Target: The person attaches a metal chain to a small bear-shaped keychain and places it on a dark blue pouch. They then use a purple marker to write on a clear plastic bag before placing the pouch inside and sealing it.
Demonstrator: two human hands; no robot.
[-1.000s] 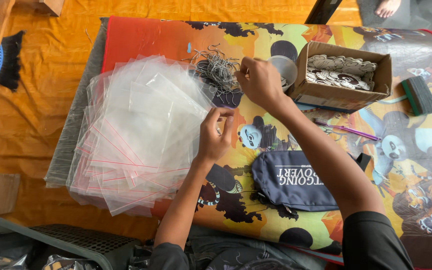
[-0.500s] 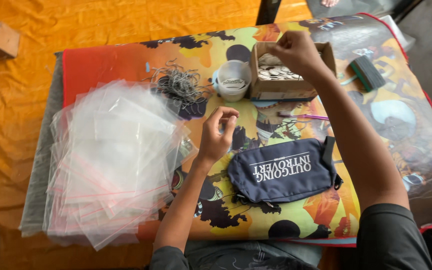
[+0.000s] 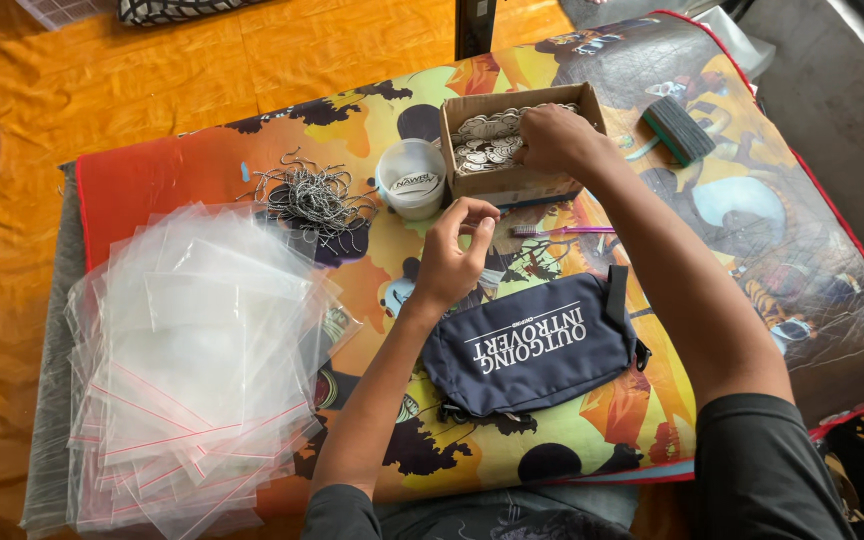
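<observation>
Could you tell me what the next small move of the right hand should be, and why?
Probably to close the fingers on one silvery disc and lift it out. The right hand is already inside the cardboard box among the silvery discs, while the left hand hovers apart above the mat, fingertips pinched; whether it holds anything is too small to tell.

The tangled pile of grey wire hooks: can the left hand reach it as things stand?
Probably yes. The left hand hovers just right of the tangled pile of grey wire hooks, with only bare colourful mat between them; the white round tub stands farther back.
</observation>
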